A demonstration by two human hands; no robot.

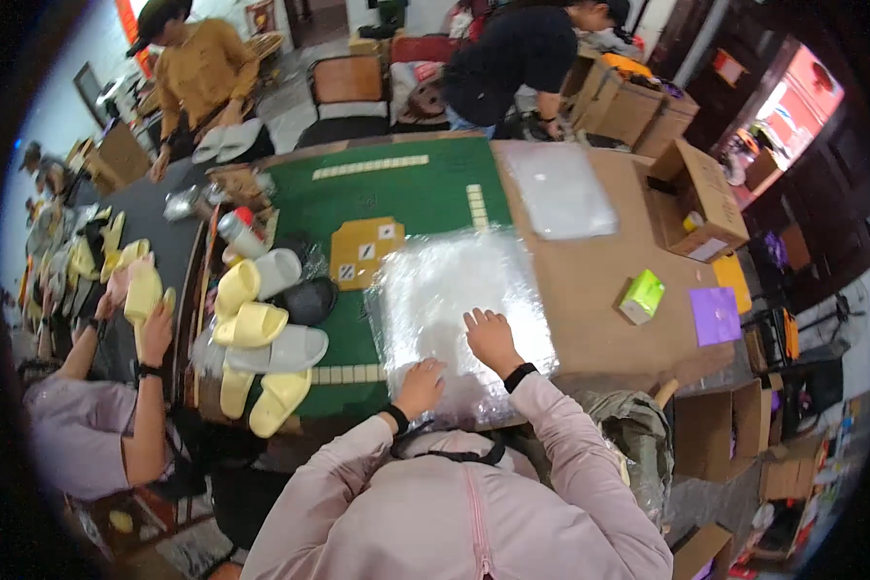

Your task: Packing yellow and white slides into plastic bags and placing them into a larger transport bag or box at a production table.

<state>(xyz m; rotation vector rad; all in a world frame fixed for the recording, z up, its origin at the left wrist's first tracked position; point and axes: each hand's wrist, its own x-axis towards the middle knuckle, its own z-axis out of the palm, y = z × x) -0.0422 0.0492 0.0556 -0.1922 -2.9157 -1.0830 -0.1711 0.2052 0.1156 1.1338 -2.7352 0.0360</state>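
Note:
A stack of clear plastic bags lies on the table in front of me, shiny with reflected light. My right hand rests on its middle right part, fingers stretched out and somewhat apart. Lower down, near the front edge of the stack, my left hand lies on the plastic with its fingers extended. Neither hand visibly grips anything. To the left sits a pile of slippers: yellow ones, grey ones and a black one.
Another clear plastic stack lies at the back right. A green tissue pack, a purple sheet and an open carton stand rightward. At left, a co-worker's hand holds yellow slippers. Two people stand across the table.

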